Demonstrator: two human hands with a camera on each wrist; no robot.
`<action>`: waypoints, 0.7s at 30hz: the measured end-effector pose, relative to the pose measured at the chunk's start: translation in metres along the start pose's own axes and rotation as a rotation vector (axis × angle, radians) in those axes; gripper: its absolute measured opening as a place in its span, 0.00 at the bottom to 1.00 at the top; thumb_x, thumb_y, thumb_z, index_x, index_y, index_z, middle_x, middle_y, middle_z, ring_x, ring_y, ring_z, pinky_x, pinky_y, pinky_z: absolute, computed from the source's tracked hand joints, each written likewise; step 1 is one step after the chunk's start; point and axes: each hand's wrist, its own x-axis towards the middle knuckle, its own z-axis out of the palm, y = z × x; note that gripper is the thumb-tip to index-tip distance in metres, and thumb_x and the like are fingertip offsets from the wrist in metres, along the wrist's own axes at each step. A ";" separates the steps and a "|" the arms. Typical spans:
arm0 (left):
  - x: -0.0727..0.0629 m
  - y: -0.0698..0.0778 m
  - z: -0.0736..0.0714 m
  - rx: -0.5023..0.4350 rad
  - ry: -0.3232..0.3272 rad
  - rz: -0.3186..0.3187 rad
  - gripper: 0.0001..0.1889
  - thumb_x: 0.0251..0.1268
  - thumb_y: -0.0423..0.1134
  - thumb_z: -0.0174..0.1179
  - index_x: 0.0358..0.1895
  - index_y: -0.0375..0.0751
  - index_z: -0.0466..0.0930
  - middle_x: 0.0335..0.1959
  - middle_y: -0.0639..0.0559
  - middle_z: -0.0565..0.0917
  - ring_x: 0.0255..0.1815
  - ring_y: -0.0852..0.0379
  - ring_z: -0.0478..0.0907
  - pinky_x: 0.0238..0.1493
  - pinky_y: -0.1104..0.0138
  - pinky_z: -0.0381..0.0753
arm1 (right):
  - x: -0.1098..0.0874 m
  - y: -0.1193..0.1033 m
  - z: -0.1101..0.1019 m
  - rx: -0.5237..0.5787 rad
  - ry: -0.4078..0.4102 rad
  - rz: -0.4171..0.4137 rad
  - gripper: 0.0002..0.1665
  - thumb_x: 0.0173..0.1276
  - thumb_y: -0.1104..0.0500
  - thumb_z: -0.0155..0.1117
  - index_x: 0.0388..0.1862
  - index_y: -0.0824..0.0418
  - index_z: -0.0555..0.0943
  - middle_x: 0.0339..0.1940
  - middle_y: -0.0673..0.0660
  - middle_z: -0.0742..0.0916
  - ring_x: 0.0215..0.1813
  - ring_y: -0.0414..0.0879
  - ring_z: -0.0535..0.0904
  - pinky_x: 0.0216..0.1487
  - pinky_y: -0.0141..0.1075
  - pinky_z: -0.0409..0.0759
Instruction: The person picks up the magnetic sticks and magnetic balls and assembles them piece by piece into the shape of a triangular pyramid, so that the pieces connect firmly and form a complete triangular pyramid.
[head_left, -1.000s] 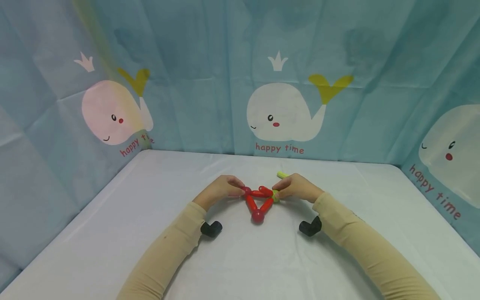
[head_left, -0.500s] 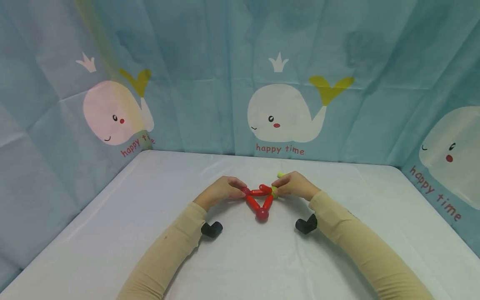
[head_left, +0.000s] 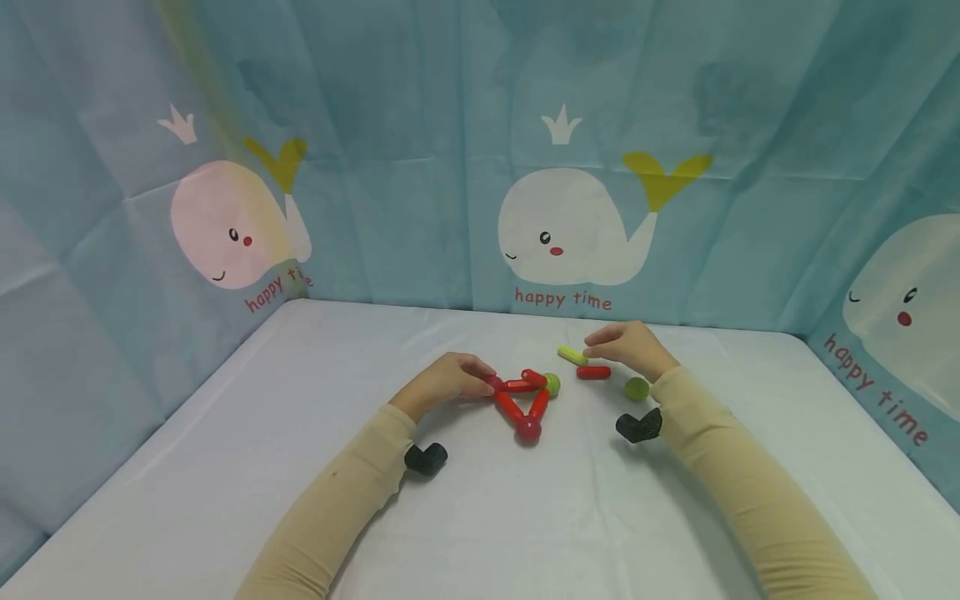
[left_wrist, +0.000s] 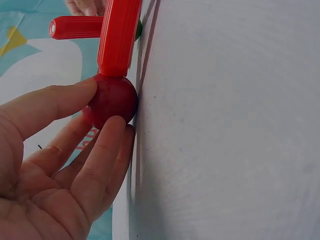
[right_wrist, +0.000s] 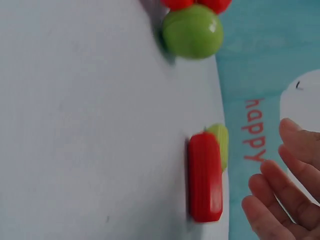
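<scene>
My left hand (head_left: 450, 383) pinches a dark red ball (left_wrist: 112, 102) between thumb and fingers, at the left corner of a triangle made of toy rods and balls. Red rods (head_left: 509, 407) join it to another red ball (head_left: 528, 430) at the near corner and a green ball (head_left: 552, 384) at the right corner. From the green ball a further red rod (left_wrist: 77, 27) sticks up. My right hand (head_left: 633, 346), fingers apart and holding nothing, hovers over a loose red rod (head_left: 594, 372), its fingertips close to a yellow-green rod (head_left: 572, 356).
A second green ball (head_left: 637, 388) lies loose below the right wrist. Black angled pieces (head_left: 425, 459) jut from both wrists. The white tabletop (head_left: 517, 525) runs back to a blue curtain (head_left: 390, 233) printed with whales.
My right hand has let go of the green corner ball and moved right and back, uncovering the loose red rod and second green ball. My left hand stays on its ball; the triangle shifts slightly right.
</scene>
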 end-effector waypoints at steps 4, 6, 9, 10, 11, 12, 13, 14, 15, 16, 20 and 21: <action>0.002 0.000 0.001 0.012 0.010 -0.011 0.12 0.56 0.38 0.72 0.45 0.53 0.88 0.48 0.53 0.87 0.51 0.54 0.78 0.53 0.62 0.81 | 0.004 0.009 -0.005 -0.011 -0.015 0.027 0.29 0.65 0.48 0.69 0.60 0.62 0.81 0.61 0.62 0.84 0.66 0.59 0.75 0.70 0.58 0.67; 0.003 0.001 0.002 0.021 0.015 -0.019 0.12 0.55 0.39 0.73 0.44 0.54 0.88 0.48 0.54 0.87 0.51 0.54 0.78 0.54 0.62 0.80 | 0.006 0.014 -0.007 -0.018 -0.022 0.027 0.28 0.65 0.49 0.70 0.60 0.62 0.81 0.60 0.63 0.84 0.65 0.59 0.75 0.69 0.57 0.68; 0.003 0.001 0.002 0.034 0.014 -0.015 0.13 0.55 0.39 0.73 0.44 0.53 0.88 0.48 0.54 0.87 0.51 0.54 0.78 0.54 0.61 0.80 | 0.011 0.020 -0.010 -0.028 -0.038 0.036 0.27 0.64 0.50 0.70 0.59 0.61 0.82 0.60 0.62 0.85 0.63 0.57 0.77 0.69 0.54 0.70; 0.003 0.001 0.002 0.036 0.012 -0.011 0.13 0.55 0.39 0.73 0.44 0.53 0.88 0.48 0.54 0.87 0.51 0.54 0.78 0.54 0.61 0.80 | 0.013 0.022 -0.010 -0.035 -0.044 0.046 0.27 0.63 0.50 0.71 0.58 0.61 0.82 0.60 0.62 0.85 0.62 0.56 0.78 0.69 0.54 0.70; 0.003 0.001 0.001 0.038 0.008 -0.005 0.13 0.55 0.39 0.73 0.45 0.53 0.87 0.48 0.53 0.87 0.51 0.54 0.78 0.54 0.61 0.79 | 0.014 0.024 -0.011 -0.047 -0.057 0.050 0.27 0.63 0.49 0.71 0.58 0.60 0.83 0.60 0.61 0.85 0.61 0.56 0.78 0.68 0.54 0.70; 0.003 0.001 0.001 0.041 0.005 -0.001 0.13 0.55 0.39 0.73 0.45 0.52 0.87 0.48 0.53 0.87 0.51 0.54 0.78 0.55 0.61 0.80 | 0.015 0.025 -0.012 -0.048 -0.068 0.064 0.27 0.63 0.49 0.71 0.58 0.59 0.83 0.59 0.61 0.85 0.60 0.55 0.79 0.67 0.54 0.70; 0.002 0.001 0.001 0.035 -0.001 0.004 0.13 0.56 0.39 0.73 0.45 0.52 0.87 0.48 0.53 0.87 0.51 0.54 0.78 0.55 0.61 0.80 | 0.016 0.027 -0.012 -0.054 -0.078 0.084 0.27 0.62 0.48 0.72 0.58 0.58 0.83 0.59 0.60 0.86 0.58 0.54 0.80 0.66 0.54 0.71; 0.002 0.000 0.001 0.032 -0.006 0.009 0.13 0.56 0.39 0.73 0.45 0.51 0.87 0.48 0.53 0.87 0.51 0.54 0.78 0.55 0.61 0.80 | 0.017 0.028 -0.011 -0.058 -0.087 0.101 0.27 0.61 0.47 0.72 0.57 0.57 0.84 0.57 0.59 0.86 0.56 0.53 0.80 0.64 0.53 0.71; 0.001 0.000 0.000 0.028 -0.009 0.007 0.12 0.56 0.39 0.72 0.45 0.52 0.87 0.48 0.53 0.87 0.50 0.54 0.78 0.54 0.61 0.80 | 0.018 0.029 -0.011 -0.060 -0.099 0.108 0.27 0.61 0.46 0.72 0.57 0.56 0.84 0.56 0.58 0.87 0.54 0.52 0.80 0.62 0.52 0.72; 0.001 -0.001 0.000 0.021 -0.013 0.008 0.12 0.56 0.39 0.72 0.45 0.51 0.87 0.48 0.53 0.87 0.50 0.54 0.79 0.54 0.62 0.80 | 0.019 0.030 -0.011 -0.062 -0.108 0.116 0.27 0.60 0.46 0.73 0.57 0.56 0.84 0.55 0.57 0.87 0.53 0.51 0.81 0.61 0.50 0.73; 0.000 -0.001 -0.002 0.012 -0.026 0.012 0.12 0.57 0.39 0.72 0.45 0.51 0.86 0.47 0.53 0.86 0.49 0.55 0.79 0.52 0.63 0.80 | 0.022 0.033 -0.008 -0.061 -0.117 0.108 0.26 0.60 0.47 0.74 0.54 0.56 0.86 0.53 0.56 0.88 0.49 0.49 0.81 0.55 0.43 0.75; 0.000 -0.001 -0.002 0.012 -0.028 0.011 0.12 0.57 0.39 0.72 0.45 0.51 0.86 0.47 0.54 0.86 0.48 0.55 0.79 0.52 0.63 0.80 | 0.022 0.033 -0.007 -0.062 -0.116 0.101 0.25 0.60 0.47 0.74 0.54 0.56 0.86 0.53 0.56 0.88 0.49 0.48 0.81 0.55 0.42 0.75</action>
